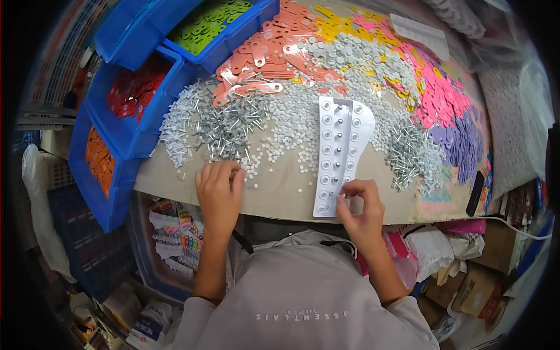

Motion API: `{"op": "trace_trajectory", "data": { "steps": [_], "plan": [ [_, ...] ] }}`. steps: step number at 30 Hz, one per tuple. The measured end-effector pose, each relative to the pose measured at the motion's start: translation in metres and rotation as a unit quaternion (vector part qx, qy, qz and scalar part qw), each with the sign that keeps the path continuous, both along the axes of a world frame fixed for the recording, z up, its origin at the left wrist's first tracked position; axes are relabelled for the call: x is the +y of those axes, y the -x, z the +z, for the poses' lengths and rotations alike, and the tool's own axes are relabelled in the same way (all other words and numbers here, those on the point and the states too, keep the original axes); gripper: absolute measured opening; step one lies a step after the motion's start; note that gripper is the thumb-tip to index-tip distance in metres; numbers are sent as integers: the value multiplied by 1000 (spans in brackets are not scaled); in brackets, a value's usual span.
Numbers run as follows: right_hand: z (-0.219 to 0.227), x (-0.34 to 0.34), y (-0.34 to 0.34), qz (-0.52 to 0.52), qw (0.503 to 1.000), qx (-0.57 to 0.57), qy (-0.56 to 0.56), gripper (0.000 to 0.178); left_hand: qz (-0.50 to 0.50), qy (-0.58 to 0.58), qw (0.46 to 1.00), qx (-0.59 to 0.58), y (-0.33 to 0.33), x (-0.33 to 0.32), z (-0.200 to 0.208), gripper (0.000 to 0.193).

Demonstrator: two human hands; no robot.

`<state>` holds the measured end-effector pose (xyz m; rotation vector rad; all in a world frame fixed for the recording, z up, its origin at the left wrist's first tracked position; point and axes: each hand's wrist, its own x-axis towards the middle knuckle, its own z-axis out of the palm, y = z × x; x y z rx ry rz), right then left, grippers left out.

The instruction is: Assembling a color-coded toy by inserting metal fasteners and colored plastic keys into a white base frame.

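Note:
A long white plastic holder [356, 146] lies on the table before me, one side bulging outward near its far end. Round cups line both its edges, and silver pin heads sit in a row down its middle channel. At its near end my right hand [364, 213] is closed, thumb and forefinger pinching what looks like a small metal pin. My left hand [219, 189] rests at the near edge of a heap of loose metal pins [230, 125], fingers curled down and together. Its fingertips are hidden, so what they hold cannot be made out.
Small white discs [294, 116] spread across the table [268, 195]. Beyond lie flat salmon tabs [259, 55], pink tabs [440, 99] and purple tabs [461, 143]. More pins [405, 154] lie right. Blue bins [154, 125] line the left; a black bar [475, 193] lies near the right edge.

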<state>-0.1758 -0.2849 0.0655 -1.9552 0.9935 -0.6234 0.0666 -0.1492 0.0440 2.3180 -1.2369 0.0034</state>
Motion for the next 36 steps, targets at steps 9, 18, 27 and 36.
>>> {"op": "trace_trajectory", "data": {
  "steps": [9,18,27,36],
  "plan": [
    [0,-3,-4,100,983,78,133,21,21,2,1000,11,1,1,-4,11],
    [-8,-2,3,21,994,-22,101,25,24,65,983,170,16,-3,11,5],
    [-37,-3,3,31,977,-60,200,33,-265,123,904,312,73,-39,23,16],
    [-38,-5,3,34,974,-67,212,31,-354,135,907,185,75,-55,6,17]
  ]
}}
